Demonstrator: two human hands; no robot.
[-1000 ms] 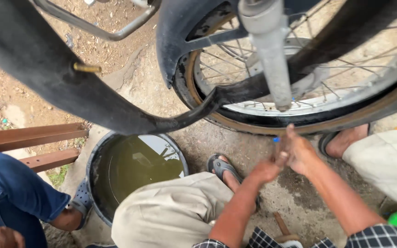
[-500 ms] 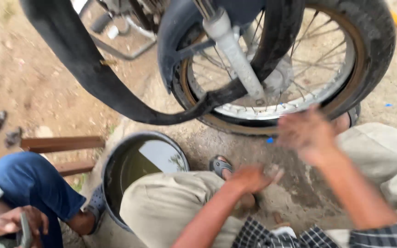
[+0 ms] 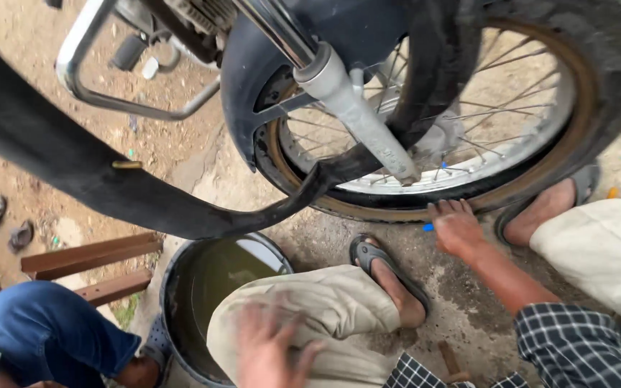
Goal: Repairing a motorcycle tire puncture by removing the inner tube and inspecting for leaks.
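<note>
Reaching down to the ground, the right hand (image 3: 456,228) lies palm-down with its fingers (image 3: 448,208) stretched out flat and close together, holding nothing; the fingertips touch the lower edge of the motorcycle wheel (image 3: 468,108) where the tyre (image 3: 616,86) meets the dirt, just beside a small blue scrap (image 3: 428,227). The left hand (image 3: 271,348) is blurred at the bottom of the view, fingers spread wide and open above the person's bent left knee (image 3: 310,309) in beige trousers, gripping nothing as far as the blur allows one to tell. A black inner tube (image 3: 73,169) hangs out from the wheel and sweeps in a long arc across the left side of the view, with a small brass valve (image 3: 126,164) sticking out of it. The silver fork leg (image 3: 357,118) runs slanting down in front of the spokes to the hub. Below the tube, beside the knee, stands a dark round basin (image 3: 174,287) filled with murky greenish water. The person's left foot (image 3: 389,280) in a grey sandal rests on the ground between the basin and the right hand, and the right foot (image 3: 544,212) sits against the tyre. Another person's leg in blue trousers (image 3: 44,330) shows at the lower left, near two wooden planks (image 3: 88,255).
</note>
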